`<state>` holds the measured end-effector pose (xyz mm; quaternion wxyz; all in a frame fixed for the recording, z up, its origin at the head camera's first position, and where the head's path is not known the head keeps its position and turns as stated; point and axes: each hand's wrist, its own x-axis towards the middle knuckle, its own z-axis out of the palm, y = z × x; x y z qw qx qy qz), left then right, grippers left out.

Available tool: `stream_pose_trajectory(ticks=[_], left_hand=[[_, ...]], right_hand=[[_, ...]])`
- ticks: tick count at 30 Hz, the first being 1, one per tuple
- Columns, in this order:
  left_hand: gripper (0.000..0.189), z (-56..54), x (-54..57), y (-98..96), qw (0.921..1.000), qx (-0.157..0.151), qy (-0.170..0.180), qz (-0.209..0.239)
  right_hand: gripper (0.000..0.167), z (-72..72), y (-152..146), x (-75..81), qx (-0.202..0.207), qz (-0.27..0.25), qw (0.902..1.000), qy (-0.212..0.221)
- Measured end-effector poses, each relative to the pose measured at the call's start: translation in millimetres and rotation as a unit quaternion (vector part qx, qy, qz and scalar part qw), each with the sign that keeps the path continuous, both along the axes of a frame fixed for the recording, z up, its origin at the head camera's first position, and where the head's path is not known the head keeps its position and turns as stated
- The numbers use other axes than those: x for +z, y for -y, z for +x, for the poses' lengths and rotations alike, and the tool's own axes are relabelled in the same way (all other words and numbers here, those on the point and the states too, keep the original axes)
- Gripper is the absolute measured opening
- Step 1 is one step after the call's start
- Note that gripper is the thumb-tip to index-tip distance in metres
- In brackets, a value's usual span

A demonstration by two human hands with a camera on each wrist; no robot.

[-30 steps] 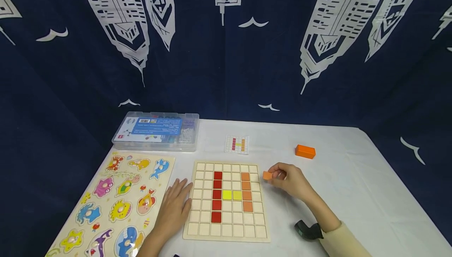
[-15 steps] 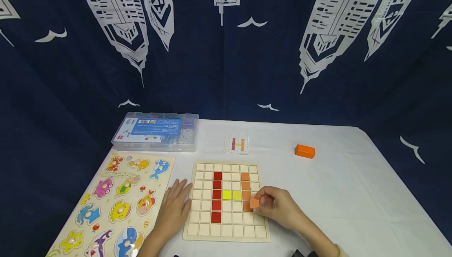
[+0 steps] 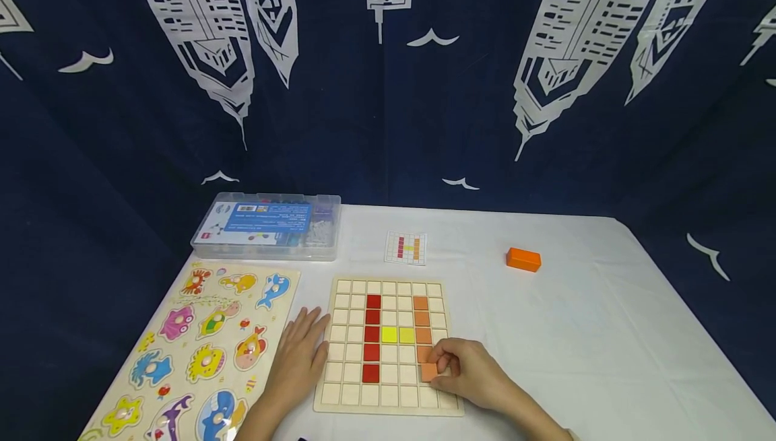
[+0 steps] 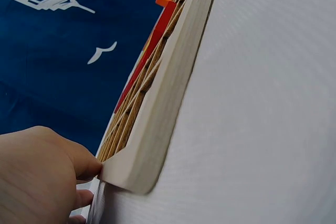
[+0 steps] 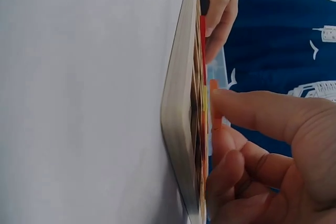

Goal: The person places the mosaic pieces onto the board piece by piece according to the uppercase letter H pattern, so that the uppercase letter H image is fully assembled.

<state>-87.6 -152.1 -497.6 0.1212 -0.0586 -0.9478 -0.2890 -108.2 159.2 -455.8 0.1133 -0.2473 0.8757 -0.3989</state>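
My right hand [image 3: 475, 372] pinches a square orange tile [image 3: 429, 372] between thumb and fingertips, at the lower end of an orange column [image 3: 422, 320] on the wooden grid board [image 3: 388, 409]. In the right wrist view the tile [image 5: 214, 100] stands edge-on, close over the grid. A red column [image 3: 372, 334] fills cells further left, and two yellow tiles [image 3: 398, 335] bridge the columns. With fingers extended, my left hand [image 3: 297, 357] rests along the board's left edge; its thumb touches the board corner in the left wrist view.
A small pattern card [image 3: 406, 248] lies behind the board. To the left is an animal peg puzzle [image 3: 200, 333], with a clear plastic case [image 3: 267, 225] behind it. An orange block [image 3: 524, 260] sits at the back right on the white tablecloth [image 3: 606, 333].
From right of the board, my right hand has carried the orange tile left and toward me, onto the lower end of the orange column. The left hand has stayed in place.
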Motion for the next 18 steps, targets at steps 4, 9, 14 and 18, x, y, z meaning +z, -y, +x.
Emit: stream_pose_trajectory(ticks=[4, 9, 14, 18], left_hand=[[0.043, 0.4, 0.6, -0.4, 1.0000, -0.001, 0.000, 0.001], [0.043, 0.1, 1.0, -0.3, 1.0000, -0.002, 0.000, -0.001], [0.043, 0.0, 0.1, 0.4, 1.0000, -0.002, 0.001, -0.002], [0.043, -0.1, -0.7, 0.5, 1.0000, -0.002, 0.000, -0.004]], right_hand=[[0.024, 2.1, 1.1, -2.1, 0.006, 0.010, 0.9999, -0.006], [0.025, 3.8, 2.9, -3.0, -0.002, 0.026, 0.9992, -0.031], [0.026, 3.7, 4.4, -2.7, -0.012, 0.039, 0.9982, -0.043], [0.026, 4.1, 5.5, -3.2, -0.013, 0.032, 0.9988, -0.036]])
